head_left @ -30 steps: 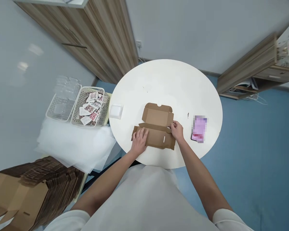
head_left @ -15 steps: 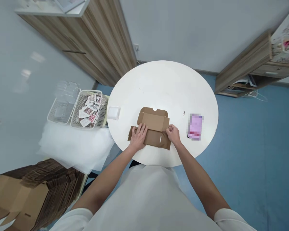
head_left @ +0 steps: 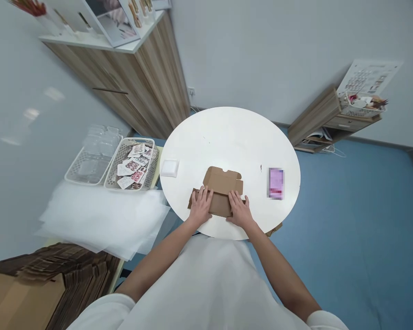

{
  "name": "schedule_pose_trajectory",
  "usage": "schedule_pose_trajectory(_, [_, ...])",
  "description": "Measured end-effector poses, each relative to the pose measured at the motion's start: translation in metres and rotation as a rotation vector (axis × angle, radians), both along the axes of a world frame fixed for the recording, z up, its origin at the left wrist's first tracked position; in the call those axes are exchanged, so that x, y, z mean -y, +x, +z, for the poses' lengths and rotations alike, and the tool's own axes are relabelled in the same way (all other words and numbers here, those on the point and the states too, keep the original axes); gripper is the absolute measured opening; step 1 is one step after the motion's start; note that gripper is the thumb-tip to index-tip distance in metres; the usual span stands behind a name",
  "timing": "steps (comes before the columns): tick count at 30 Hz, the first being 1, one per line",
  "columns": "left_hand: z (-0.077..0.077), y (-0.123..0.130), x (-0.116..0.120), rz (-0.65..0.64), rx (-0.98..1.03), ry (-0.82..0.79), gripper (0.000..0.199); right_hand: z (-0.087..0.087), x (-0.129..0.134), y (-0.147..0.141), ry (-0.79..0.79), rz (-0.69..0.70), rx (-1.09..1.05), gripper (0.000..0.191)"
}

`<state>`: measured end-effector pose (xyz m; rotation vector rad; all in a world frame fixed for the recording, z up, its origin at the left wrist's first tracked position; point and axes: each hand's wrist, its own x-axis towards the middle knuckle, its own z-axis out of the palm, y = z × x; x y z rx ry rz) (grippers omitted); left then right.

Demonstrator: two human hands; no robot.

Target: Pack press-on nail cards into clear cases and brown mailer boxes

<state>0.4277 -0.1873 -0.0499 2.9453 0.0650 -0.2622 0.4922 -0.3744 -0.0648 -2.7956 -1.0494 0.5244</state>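
Note:
A brown cardboard box (head_left: 223, 181), unfolded and partly flat, lies near the front edge of the round white table. My left hand (head_left: 201, 208) rests on its left part, fingers stretched out and apart. On the right part lies my right hand (head_left: 240, 210), its fingers also spread and pressing down along the crease. Both hands cover portions of the nearer panel, so its ends are partly hidden. Right of the box is a pinkish-purple item (head_left: 276, 184), blurred into blocks. A small white square pack (head_left: 170, 167) sits at the table's left edge.
Left of the round table (head_left: 234, 133) stand a white basket of printed cards (head_left: 132, 165) and a basket of clear plastic containers (head_left: 94, 160). Translucent white sheets (head_left: 103, 215) lie in front of them. Stacked flat cardboard boxes (head_left: 86, 275) are at the lower left.
My right hand has left its pinch at the box's right edge and now lies flat on the nearer panel. My left hand stays on the left part. The camera view has shifted.

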Motion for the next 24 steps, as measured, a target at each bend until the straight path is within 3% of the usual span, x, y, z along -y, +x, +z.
schedule_pose_trajectory(3, [-0.009,-0.022,-0.021,0.314,0.06,-0.11,0.102,-0.004,-0.006,-0.003,-0.027,-0.046,0.021,0.107])
schedule_pose_trajectory(5, [-0.02,-0.033,-0.038,0.499,0.046,-0.269,0.094,-0.004,-0.008,-0.004,-0.033,-0.057,0.024,0.107])
schedule_pose_trajectory(9, [-0.042,-0.036,-0.063,0.525,0.01,-0.581,0.067,-0.005,-0.014,-0.011,-0.031,-0.08,0.013,0.105])
schedule_pose_trajectory(13, [-0.045,-0.026,-0.067,0.646,-0.019,-0.784,0.05,-0.01,-0.022,-0.023,-0.028,-0.117,-0.002,0.103])
schedule_pose_trajectory(16, [-0.038,-0.023,-0.063,0.606,-0.029,-0.892,0.04,-0.013,-0.029,-0.032,-0.032,-0.143,-0.025,0.106])
schedule_pose_trajectory(19, [-0.032,-0.023,-0.057,0.443,-0.063,-0.975,0.038,-0.013,-0.036,-0.038,-0.029,-0.156,-0.044,0.11])
schedule_pose_trajectory(21, [-0.03,-0.022,-0.054,0.39,-0.066,-0.955,0.036,-0.012,-0.039,-0.04,-0.023,-0.16,-0.057,0.115])
schedule_pose_trajectory(24, [-0.031,-0.02,-0.056,0.422,-0.048,-0.812,0.034,-0.008,-0.039,-0.042,-0.008,-0.13,-0.095,0.121])
